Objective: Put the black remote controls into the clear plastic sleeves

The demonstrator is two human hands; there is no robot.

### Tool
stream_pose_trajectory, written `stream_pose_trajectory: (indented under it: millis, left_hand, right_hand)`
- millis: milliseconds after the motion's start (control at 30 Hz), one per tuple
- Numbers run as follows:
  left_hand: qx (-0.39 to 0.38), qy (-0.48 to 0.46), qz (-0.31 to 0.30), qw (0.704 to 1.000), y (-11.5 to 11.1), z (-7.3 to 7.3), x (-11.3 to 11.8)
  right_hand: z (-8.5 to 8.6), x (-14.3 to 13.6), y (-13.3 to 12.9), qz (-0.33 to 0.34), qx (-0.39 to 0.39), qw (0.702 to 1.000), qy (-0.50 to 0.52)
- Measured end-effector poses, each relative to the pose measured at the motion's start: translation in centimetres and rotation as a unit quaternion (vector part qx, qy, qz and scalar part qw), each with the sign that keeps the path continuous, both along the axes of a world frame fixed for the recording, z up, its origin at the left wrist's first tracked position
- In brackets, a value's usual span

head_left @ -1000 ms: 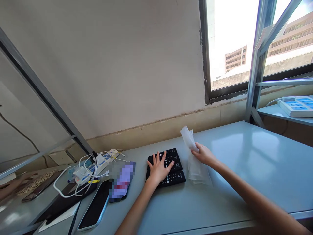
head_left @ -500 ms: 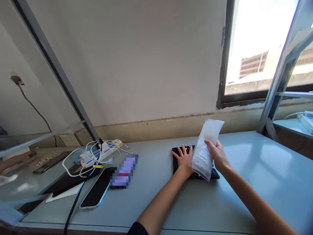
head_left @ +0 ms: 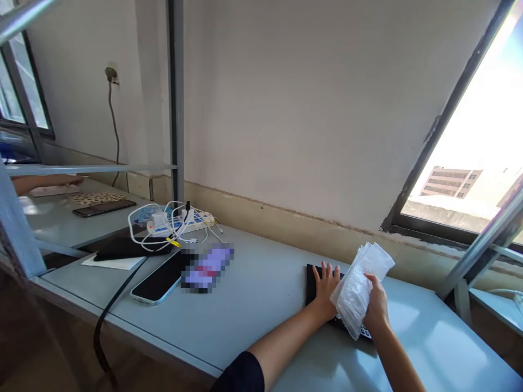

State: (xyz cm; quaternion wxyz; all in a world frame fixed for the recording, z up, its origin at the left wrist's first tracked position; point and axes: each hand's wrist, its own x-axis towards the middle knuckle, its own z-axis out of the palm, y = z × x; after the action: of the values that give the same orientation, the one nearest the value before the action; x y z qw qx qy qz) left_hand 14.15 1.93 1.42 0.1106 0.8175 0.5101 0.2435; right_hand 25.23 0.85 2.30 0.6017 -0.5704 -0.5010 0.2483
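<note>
A black keyboard (head_left: 311, 284) with white-marked keys lies on the desk at the right, mostly covered by my hands and what I hold. Spread flat, my left hand (head_left: 327, 288) rests on its left part. My right hand (head_left: 376, 305) is closed around a crumpled, translucent plastic bag (head_left: 354, 296), thumb on top. The bag hangs over the keyboard's right part, close beside my left hand. Whether it touches the keys cannot be made out.
Left on the desk (head_left: 261, 305) lie a phone (head_left: 161, 280), a blurred purple item (head_left: 208, 267), a black pouch (head_left: 122, 249) and a power strip (head_left: 200, 220) with tangled white cables. A black cable (head_left: 107, 316) drops over the front edge. Another person's arm (head_left: 44, 182) shows far left.
The view has swung left and tilted, so everything sits differently in the picture. My left hand stays on the keyboard, and my right hand still holds the plastic bag above it.
</note>
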Motion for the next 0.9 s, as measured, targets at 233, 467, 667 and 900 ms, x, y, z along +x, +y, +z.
stream_pose_trajectory:
  millis: [233,467,667,900]
  left_hand:
    - [0.084,-0.039,-0.011,0.996,-1.1,1.2,-3.2]
    - [0.238,0.103,-0.251,0.933,-0.4,1.0,-9.6]
    - [0.158,0.091,-0.179,0.967,-1.8,2.1,-9.5]
    - [0.036,0.104,-0.083,0.991,0.0,2.3,-11.8]
  right_hand:
    - [0.3,-1.4,-0.7,-0.036,-0.036,0.994,0.097]
    - [0.5,-5.3,-2.0,0.068,-0.062,0.991,0.092]
    - [1.7,-4.7,-2.5,0.071,-0.080,0.994,0.015]
    - [0.8,-3.7,-2.0,0.059,-0.043,0.964,-0.256]
